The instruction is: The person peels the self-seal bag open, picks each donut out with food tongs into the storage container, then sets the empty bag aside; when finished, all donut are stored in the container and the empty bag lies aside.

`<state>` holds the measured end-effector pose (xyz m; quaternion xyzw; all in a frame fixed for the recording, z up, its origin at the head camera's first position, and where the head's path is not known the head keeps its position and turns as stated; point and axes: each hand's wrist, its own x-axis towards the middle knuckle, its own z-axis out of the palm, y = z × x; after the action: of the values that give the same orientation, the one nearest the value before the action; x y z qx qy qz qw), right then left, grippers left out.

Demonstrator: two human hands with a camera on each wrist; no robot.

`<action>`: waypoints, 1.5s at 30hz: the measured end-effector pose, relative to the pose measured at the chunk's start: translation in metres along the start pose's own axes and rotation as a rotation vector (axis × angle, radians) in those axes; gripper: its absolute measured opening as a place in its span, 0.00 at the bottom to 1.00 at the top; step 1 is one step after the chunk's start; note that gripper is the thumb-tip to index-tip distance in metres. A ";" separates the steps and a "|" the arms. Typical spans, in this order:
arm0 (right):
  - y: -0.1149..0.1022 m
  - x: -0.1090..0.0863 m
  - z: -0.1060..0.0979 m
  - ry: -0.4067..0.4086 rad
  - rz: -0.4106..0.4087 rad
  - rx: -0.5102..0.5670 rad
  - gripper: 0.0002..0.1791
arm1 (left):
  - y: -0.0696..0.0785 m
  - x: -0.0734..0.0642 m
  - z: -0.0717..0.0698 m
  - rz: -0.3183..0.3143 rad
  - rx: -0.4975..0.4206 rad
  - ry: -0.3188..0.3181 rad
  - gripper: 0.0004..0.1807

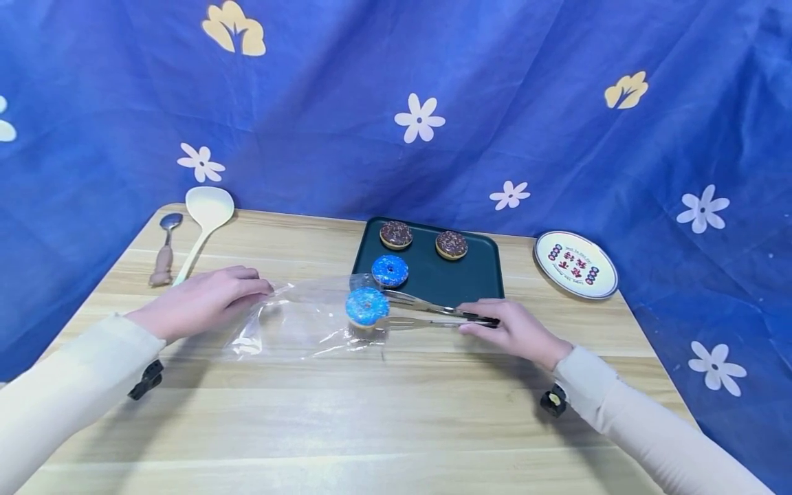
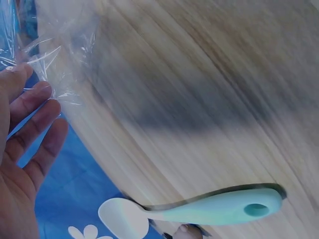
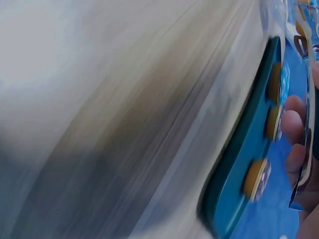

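My left hand [image 1: 207,299] pinches one end of a clear plastic bag [image 1: 303,320] above the table, thumb and index finger on the film in the left wrist view. Metal tongs [image 1: 427,313] are gripped in my right hand [image 1: 513,330]. Their tips hold a light-blue sprinkled donut [image 1: 367,307] at the bag's right end; the film there is too clear to tell how far in it is. Behind it, a dark green tray [image 1: 427,275] carries another blue donut [image 1: 390,271], a chocolate donut [image 1: 396,234] and a second chocolate donut [image 1: 451,245].
A white-headed ladle [image 1: 207,213] and a small metal spoon [image 1: 166,251] with a brownish handle lie at the table's left. On the right stands an oval patterned plate [image 1: 575,265] by the edge. A blue flowered cloth [image 1: 334,137] hangs behind the wooden table [image 1: 371,426].
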<state>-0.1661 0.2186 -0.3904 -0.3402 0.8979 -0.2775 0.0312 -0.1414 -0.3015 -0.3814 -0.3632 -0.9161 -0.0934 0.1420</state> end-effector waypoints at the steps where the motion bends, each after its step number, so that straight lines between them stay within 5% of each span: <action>1: 0.003 -0.004 -0.003 0.007 0.011 0.000 0.22 | -0.001 -0.001 0.000 0.004 0.001 0.004 0.12; 10: 0.035 -0.034 -0.026 0.136 0.084 -0.001 0.20 | -0.012 -0.010 -0.003 -0.026 0.007 0.015 0.13; 16: 0.061 -0.046 -0.028 0.216 0.090 -0.011 0.17 | -0.012 -0.020 -0.012 -0.157 0.002 -0.020 0.12; 24: 0.081 -0.058 -0.029 0.235 0.150 -0.081 0.19 | -0.018 -0.034 -0.018 -0.214 0.013 -0.011 0.12; 29: 0.084 -0.059 -0.027 0.214 0.176 -0.099 0.20 | -0.016 -0.040 -0.022 -0.284 0.062 -0.061 0.08; 38: 0.084 -0.059 -0.023 0.170 0.225 -0.106 0.23 | -0.005 -0.034 -0.026 -0.325 0.088 -0.180 0.06; 45: 0.082 -0.060 -0.026 0.155 0.263 -0.125 0.24 | 0.008 -0.013 -0.025 -0.362 0.112 -0.178 0.28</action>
<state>-0.1747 0.3192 -0.4194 -0.1985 0.9500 -0.2399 -0.0231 -0.1221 -0.3114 -0.3618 -0.1912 -0.9790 -0.0339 0.0616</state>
